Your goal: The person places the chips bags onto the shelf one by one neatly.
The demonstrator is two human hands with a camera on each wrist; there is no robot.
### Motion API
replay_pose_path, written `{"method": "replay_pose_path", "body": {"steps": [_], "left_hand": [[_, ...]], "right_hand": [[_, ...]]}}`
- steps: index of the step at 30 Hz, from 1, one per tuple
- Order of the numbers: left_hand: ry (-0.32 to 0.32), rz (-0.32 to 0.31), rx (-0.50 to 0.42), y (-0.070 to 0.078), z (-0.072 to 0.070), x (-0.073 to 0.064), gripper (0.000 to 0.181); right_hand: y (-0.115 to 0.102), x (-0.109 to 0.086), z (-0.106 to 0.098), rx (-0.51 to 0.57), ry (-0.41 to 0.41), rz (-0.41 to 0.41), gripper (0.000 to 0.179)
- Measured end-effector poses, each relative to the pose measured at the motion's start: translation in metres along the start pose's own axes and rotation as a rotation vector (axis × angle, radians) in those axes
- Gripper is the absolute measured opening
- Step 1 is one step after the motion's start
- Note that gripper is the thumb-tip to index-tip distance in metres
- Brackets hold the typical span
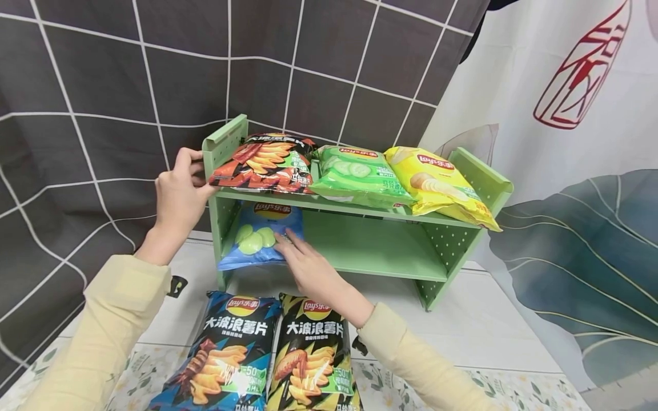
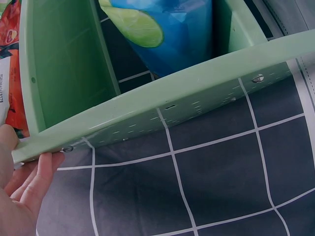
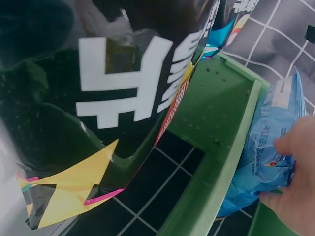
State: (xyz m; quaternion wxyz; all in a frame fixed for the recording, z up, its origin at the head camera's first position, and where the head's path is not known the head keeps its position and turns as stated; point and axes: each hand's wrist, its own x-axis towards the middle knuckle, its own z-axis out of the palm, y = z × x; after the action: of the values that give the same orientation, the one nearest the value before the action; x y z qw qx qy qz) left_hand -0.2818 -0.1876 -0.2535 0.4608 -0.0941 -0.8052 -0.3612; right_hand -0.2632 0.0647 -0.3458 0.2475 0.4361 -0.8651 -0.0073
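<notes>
My left hand point(image 1: 180, 191) grips the upper front edge of the green shelf's left side panel point(image 1: 226, 140), fingers on the outer face, thumb by a red chip bag point(image 1: 269, 165). A blue chip bag point(image 1: 259, 234) with lime slices on its front leans at the left end of the lower tier. My right hand point(image 1: 311, 265) holds it at its right side, fingers over the front. In the right wrist view, digits of the right hand point(image 3: 295, 172) press into the blue bag's printed back point(image 3: 266, 142). The left wrist view shows the blue bag point(image 2: 182, 34) inside the panel.
On the upper tier lie the red bag, a green chip bag point(image 1: 360, 174) and a yellow chip bag point(image 1: 439, 185). Two larger bags, dark blue point(image 1: 221, 348) and black-and-yellow point(image 1: 313, 348), lie on the white table point(image 1: 390, 308) in front. A dark checked curtain point(image 1: 169, 85) hangs behind.
</notes>
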Motion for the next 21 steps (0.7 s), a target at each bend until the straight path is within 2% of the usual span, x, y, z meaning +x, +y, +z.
{"method": "replay_pose_path", "body": {"steps": [3, 8, 21], "left_hand": [[0.002, 0.006, -0.004, -0.0003, 0.0, -0.0001, 0.041], [0.001, 0.005, -0.011, 0.0, -0.0004, -0.0001, 0.041], [-0.007, -0.003, -0.01, 0.001, -0.0012, -0.0001, 0.041]], "right_hand": [[0.001, -0.0013, -0.0009, -0.01, 0.019, 0.014, 0.054], [0.0023, -0.0019, -0.001, -0.005, 0.105, 0.044, 0.049], [0.0006, 0.0012, 0.0018, 0.0, 0.028, 0.031, 0.063]]}}
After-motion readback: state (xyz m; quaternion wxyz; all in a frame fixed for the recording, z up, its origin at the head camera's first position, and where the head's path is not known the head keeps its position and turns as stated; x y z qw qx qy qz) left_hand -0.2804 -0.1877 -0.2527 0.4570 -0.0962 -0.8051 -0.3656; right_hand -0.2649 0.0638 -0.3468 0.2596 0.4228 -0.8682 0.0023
